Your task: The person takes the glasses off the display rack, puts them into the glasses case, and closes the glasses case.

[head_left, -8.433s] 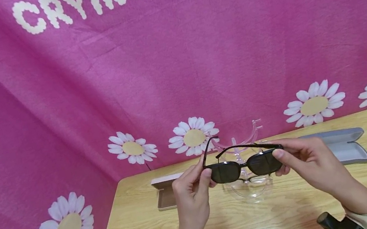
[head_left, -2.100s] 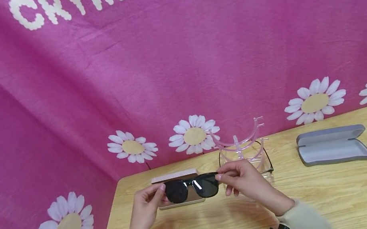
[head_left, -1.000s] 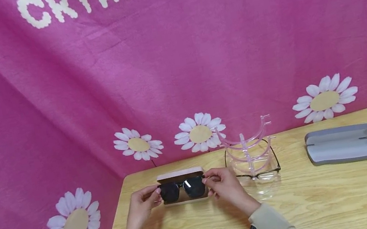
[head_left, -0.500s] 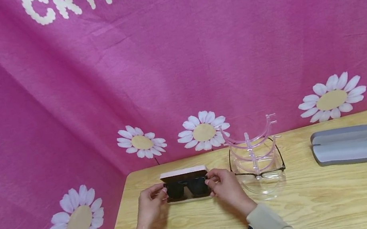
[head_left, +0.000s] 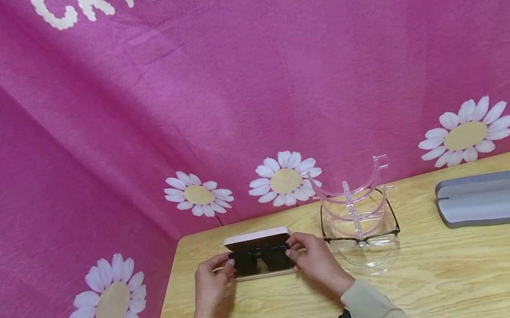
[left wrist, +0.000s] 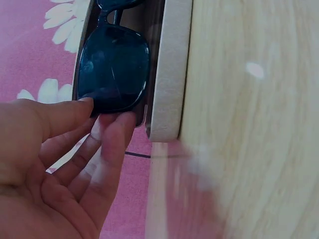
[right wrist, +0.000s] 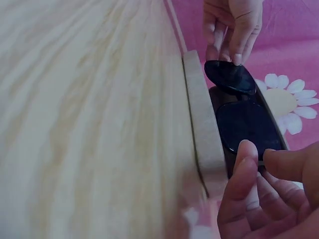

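Note:
Black sunglasses (head_left: 274,258) lie at the opening of a brown glasses case (head_left: 257,235), whose pale-edged lid stands raised behind them. My left hand (head_left: 212,284) pinches the left end of the frame between thumb and fingers. At the other end, my right hand (head_left: 315,261) pinches the frame the same way. In the left wrist view one dark lens (left wrist: 114,69) sits inside the case wall (left wrist: 172,74). Both lenses show in the right wrist view, with the case's near wall (right wrist: 204,124) beside them. The temples are mostly hidden behind the lenses.
Right of the case, a clear pinkish display stand (head_left: 353,216) holds black-framed eyeglasses (head_left: 362,240). A grey glasses case (head_left: 492,201) lies open farther right on the wooden table (head_left: 437,280). A pink cloth with daisies (head_left: 286,181) hangs behind the table.
Both hands have carried the sunglasses left from in front of the stand, then down into the open brown case. Over the last half second they have hardly moved.

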`<state>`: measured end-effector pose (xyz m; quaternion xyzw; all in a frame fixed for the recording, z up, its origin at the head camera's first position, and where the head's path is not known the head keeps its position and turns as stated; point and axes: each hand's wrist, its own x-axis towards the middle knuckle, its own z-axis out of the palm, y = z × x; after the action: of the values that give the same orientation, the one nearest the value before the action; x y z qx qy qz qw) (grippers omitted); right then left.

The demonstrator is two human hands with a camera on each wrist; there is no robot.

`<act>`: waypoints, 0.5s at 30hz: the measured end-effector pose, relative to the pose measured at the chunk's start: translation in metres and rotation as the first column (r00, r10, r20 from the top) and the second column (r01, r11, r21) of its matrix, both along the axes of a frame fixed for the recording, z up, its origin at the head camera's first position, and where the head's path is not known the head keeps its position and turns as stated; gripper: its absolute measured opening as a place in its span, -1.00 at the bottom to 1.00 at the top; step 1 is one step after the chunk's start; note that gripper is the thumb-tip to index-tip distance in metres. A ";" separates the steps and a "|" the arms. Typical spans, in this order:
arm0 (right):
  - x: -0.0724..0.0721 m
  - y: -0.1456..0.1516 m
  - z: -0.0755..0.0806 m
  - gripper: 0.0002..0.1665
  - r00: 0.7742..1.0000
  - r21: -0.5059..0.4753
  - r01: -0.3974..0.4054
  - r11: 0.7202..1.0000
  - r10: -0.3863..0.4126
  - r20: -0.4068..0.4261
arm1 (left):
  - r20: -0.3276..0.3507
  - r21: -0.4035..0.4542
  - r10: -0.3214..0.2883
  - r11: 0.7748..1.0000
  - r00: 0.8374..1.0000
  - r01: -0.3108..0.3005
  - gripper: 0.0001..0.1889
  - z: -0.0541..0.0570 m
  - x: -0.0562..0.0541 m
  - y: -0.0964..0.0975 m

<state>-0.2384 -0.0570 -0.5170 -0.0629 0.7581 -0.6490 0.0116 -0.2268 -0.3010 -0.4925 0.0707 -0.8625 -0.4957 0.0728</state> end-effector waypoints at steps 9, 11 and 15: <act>-0.005 0.010 -0.005 -0.83 0.985 -0.050 -0.112 0.992 0.118 0.124 | 0.025 -0.068 0.015 0.998 1.000 -0.013 -0.75 -0.007 -0.003 0.002; -0.006 0.011 -0.005 -0.79 0.981 -0.044 -0.130 0.990 0.135 0.138 | 0.019 -0.089 0.008 0.996 1.000 -0.007 -0.74 -0.008 -0.003 0.001; -0.007 0.012 -0.005 -0.72 0.978 -0.043 -0.147 0.988 0.152 0.143 | 0.018 -0.111 0.006 0.994 1.000 -0.004 -0.74 -0.008 -0.003 0.002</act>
<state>-0.2454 -0.0445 -0.5218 -0.0721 0.7379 -0.6612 0.1149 -0.2294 -0.2994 -0.5002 0.0734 -0.8891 -0.4463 0.0700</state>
